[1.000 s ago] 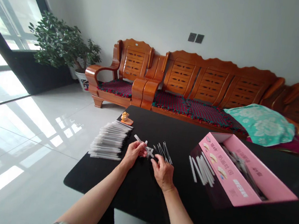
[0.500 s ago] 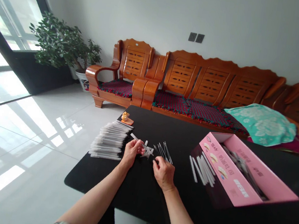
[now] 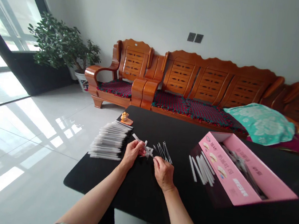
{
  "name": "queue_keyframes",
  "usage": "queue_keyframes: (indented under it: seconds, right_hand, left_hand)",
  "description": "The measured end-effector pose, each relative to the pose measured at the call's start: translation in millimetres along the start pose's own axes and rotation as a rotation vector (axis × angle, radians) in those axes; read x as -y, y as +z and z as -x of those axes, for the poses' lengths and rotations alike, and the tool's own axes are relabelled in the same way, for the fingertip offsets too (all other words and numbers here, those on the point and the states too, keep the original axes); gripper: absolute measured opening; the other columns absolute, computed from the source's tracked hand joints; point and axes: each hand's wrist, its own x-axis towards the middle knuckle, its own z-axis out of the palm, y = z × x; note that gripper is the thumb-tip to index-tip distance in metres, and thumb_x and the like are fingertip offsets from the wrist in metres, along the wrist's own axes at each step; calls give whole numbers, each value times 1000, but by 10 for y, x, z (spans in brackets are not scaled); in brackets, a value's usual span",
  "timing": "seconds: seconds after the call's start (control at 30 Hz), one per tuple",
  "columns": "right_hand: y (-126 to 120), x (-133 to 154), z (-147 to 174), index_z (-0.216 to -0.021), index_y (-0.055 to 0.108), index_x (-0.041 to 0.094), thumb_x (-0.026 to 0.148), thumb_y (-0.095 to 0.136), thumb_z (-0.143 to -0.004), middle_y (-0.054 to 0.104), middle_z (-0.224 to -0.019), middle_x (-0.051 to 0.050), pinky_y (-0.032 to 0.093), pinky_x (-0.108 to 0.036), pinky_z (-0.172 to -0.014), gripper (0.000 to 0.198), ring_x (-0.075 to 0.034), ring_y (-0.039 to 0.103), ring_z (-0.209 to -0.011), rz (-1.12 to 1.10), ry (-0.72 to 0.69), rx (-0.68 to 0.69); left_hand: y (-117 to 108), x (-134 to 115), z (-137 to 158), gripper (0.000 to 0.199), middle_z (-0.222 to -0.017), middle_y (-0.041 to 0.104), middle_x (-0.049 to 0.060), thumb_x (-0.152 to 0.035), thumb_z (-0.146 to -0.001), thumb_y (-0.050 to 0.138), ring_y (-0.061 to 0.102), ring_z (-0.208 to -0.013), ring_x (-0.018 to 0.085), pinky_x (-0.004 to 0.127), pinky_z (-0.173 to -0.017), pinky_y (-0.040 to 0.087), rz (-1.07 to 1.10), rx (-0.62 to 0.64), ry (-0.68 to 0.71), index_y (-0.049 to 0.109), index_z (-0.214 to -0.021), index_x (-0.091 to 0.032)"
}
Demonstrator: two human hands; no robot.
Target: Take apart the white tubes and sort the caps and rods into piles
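Observation:
My left hand [image 3: 132,153] is closed on a slim white tube [image 3: 135,137], which slants down to the right. At the tube's lower end, the fingers of my right hand [image 3: 164,172] are pinched together; a thin dark rod seems to be in them, mostly hidden. Between the hands lie small whitish pieces [image 3: 149,151], partly covered by my fingers. Several thin dark rods [image 3: 164,151] lie just beyond my right hand. To the left of my left hand is a neat stack of white tubes with dark ends [image 3: 109,139].
Several loose white tubes [image 3: 202,168] lie right of my hands, beside a pink open box [image 3: 230,170] of dark thin pieces. A small orange figurine [image 3: 125,117] sits at the far left corner of the black table [image 3: 139,191]. A wooden sofa [image 3: 197,81] stands behind.
My right hand's fingertips have come up against the lower end of the tube in my left hand; before, there was a gap. The left hand has barely shifted.

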Motion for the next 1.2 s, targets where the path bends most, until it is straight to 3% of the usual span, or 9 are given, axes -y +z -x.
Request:
queue_keyframes:
  seconds: [0.2,0.33,0.47,0.57,0.73,1.0,1.1,1.2]
  right_hand:
    - [-191,-268,71,-86,69,18,28,42,-97,71,-75,-5,37,-21,-65,30,-13,64,-65,21,118,-31]
    - [-331,-526,158,-83,71,18,34,47,-92,70,-71,-6,34,-23,-59,29,-14,60,-59,126,357,-150]
    - [-400,-608,199,-79,71,19,30,53,-85,65,-59,-6,22,-26,-51,22,-15,50,-49,359,665,-220]
    - [-423,-596,193,-75,71,19,28,54,-83,60,-52,-6,16,-27,-49,21,-14,44,-44,468,749,-282]
    - [-428,-553,175,-76,72,19,28,53,-83,59,-52,-6,15,-28,-49,22,-14,42,-43,467,728,-246]
    - [-366,-435,120,-75,71,20,29,55,-87,64,-57,-6,16,-27,-52,21,-15,52,-51,395,640,78]
    - [-336,-411,116,-87,72,19,34,53,-89,67,-63,-7,25,-26,-53,24,-17,57,-55,313,569,9]
    - [-283,-261,87,-98,69,15,35,45,-95,71,-80,-10,39,-25,-64,32,-18,64,-69,99,359,-147]
  left_hand:
    - [-85,-25,-50,37,-70,63,1,-50,-80,65,61,-56,11,23,-53,52,106,-160,98,58,-91,-15]
    - [-106,-28,-52,38,-73,63,2,-51,-80,65,62,-59,11,23,-55,52,106,-173,117,58,-92,-15]
    - [-89,-33,-36,39,-72,63,2,-51,-78,67,61,-58,11,23,-55,52,92,-137,86,60,-90,-14]
    - [-75,-43,-26,40,-72,64,2,-51,-77,69,61,-57,12,23,-54,52,69,-91,58,62,-88,-13]
    - [-70,-45,-26,42,-72,66,3,-52,-74,71,61,-57,12,24,-54,52,51,-80,36,64,-89,-13]
    - [-59,-33,-25,39,-69,63,1,-48,-76,71,61,-55,12,22,-51,50,51,-33,21,62,-92,-13]
    - [-28,-62,9,37,-73,66,3,-45,-77,71,62,-58,13,23,-53,51,58,48,0,62,-94,-13]
    - [31,-91,70,34,-78,67,6,-42,-76,73,62,-61,14,26,-57,52,36,184,-39,66,-92,-12]
